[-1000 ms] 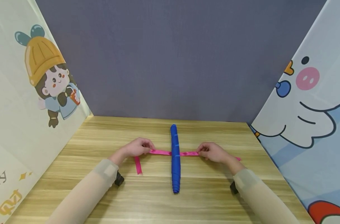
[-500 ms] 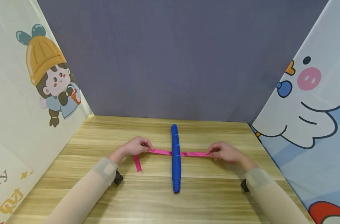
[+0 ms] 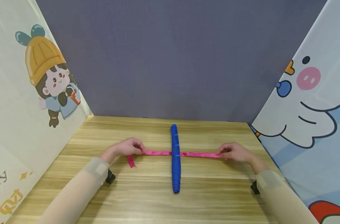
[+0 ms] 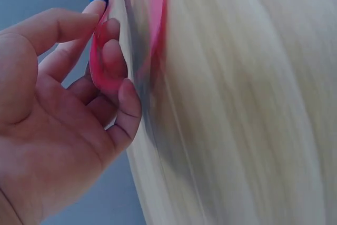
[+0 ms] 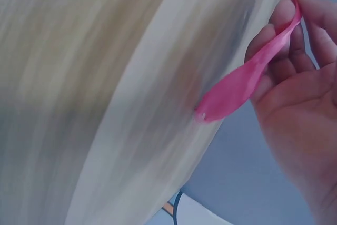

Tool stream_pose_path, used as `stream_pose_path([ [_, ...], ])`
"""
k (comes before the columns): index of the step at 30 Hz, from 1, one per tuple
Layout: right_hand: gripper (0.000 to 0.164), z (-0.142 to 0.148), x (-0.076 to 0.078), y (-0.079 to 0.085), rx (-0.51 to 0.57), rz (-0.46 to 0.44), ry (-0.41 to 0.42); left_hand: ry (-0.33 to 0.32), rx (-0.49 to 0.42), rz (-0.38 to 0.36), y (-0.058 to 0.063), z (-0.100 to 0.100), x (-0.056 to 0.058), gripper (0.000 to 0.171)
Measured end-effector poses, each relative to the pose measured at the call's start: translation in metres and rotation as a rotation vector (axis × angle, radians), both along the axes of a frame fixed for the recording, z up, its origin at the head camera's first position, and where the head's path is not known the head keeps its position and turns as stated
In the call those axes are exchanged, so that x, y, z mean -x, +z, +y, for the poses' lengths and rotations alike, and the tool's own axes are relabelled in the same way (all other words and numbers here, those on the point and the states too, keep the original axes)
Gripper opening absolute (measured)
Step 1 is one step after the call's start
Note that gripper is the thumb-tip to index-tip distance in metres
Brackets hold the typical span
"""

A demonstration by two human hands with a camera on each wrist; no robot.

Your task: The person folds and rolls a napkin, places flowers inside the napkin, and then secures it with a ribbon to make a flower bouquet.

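Observation:
A slim blue roll point(image 3: 175, 161), which looks like tightly wound fabric, lies lengthwise on the wooden table. A pink ribbon point(image 3: 200, 154) runs crosswise beneath it, its middle hidden by the roll. On the left side, my left hand point(image 3: 130, 146) pinches the ribbon between thumb and fingertips; a short tail hangs past the hand toward the tabletop. My right hand point(image 3: 235, 152) pinches the other side of the ribbon, farther from the roll. In the right wrist view the ribbon's loose end point(image 5: 226, 96) droops below the right fingers. Neither hand touches the roll.
The wooden table point(image 3: 130, 202) meets a grey-blue panel point(image 3: 170, 62) at the back. A white printed panel point(image 3: 13, 109) stands on the left, and another cartoon panel point(image 3: 321, 124) on the right.
My right hand has slid outward to the right along the ribbon, showing more of it. My left hand has shifted slightly left, and its ribbon tail looks shorter. The blue roll stays put.

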State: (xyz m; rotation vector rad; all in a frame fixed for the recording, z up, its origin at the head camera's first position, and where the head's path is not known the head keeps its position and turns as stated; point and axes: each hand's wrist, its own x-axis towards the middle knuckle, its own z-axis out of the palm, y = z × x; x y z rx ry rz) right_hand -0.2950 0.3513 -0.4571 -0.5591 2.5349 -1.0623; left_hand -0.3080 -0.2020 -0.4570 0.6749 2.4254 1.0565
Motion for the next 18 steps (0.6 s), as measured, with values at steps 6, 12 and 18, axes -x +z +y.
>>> stream_pose_path([
  [6, 0.021, 0.009, 0.001, 0.001, -0.005, 0.007, -0.024, 0.024, 0.02, -0.039, 0.003, -0.013, -0.001, 0.016],
  [12, 0.022, 0.01, 0.002, 0.007, 0.019, 0.004, -0.046, 0.084, -0.01, 0.029, 0.006, -0.017, -0.001, 0.016],
  [18, 0.022, 0.005, 0.002, 0.018, 0.036, 0.037, -0.066, 0.135, -0.051, 0.118, 0.012, -0.015, 0.002, 0.018],
])
